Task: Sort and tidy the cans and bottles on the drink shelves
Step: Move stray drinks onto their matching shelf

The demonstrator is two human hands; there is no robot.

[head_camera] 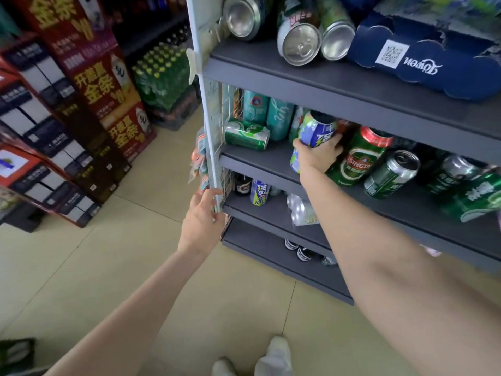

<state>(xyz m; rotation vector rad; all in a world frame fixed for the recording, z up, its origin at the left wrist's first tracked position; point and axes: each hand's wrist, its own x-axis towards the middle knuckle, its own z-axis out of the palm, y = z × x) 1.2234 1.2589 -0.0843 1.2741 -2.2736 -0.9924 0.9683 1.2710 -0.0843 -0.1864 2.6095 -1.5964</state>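
pale shoes (273,356) show at the bottom edge, on beige floor tiles (113,267) below our arms. our right hand (317,156) reaches onto the second dark grey shelf (260,156) and grips a blue, white and green can (314,134), fingers and thumb curled round its body; the can stands tilted, its dark top leaning toward the back. just right of that hand a green tsingtao can (357,158) leans, with more green cans (390,175) lying beyond it. left of the hand a green can (246,134) lies on its side before two upright teal cans (268,115). our left hand (203,218) holds the white side frame (208,109) of the shelving, fingers curled on its edge. stacked red and dark drink cartons (81,112) fill the aisle farther left.
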